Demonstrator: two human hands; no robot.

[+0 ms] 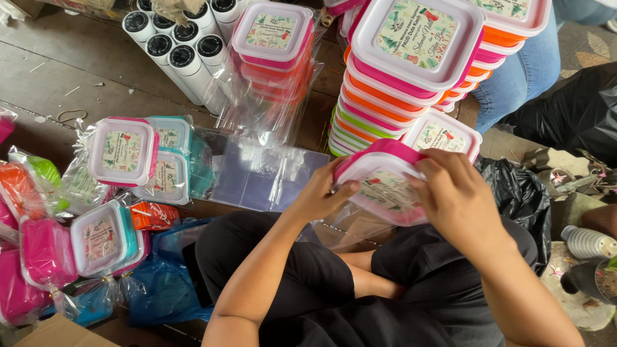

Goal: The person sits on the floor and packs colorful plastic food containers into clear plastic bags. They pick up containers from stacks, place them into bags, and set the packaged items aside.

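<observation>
The wooden floor (71,77) is the largest surface here, and all the goods lie on it. Behind the held box, further from the person, stands a tall stack of square plastic boxes (392,96) with white lids and pink, orange and green bodies. Left of this stack is a smaller stack of pink boxes (273,48) inside a clear bag, and next to it a group of white tubes with black caps (177,51) lies together. Far to the left of the hands is a pile of boxes wrapped in clear plastic (122,154), pink and teal ones. Between that pile and the left hand lie flat clear plastic bags (263,177). To the right of the hands there is a black plastic bag (520,193), and near it a small clear bottle (588,243) on its side.

The pink box with a white lid (385,186) is in the air over the person's lap, tilted, just in front of the tall stack. The left hand (319,193) grips its left edge with curled fingers. The right hand (457,196) lies over its right side, fingers closed on the lid and rim.
</observation>
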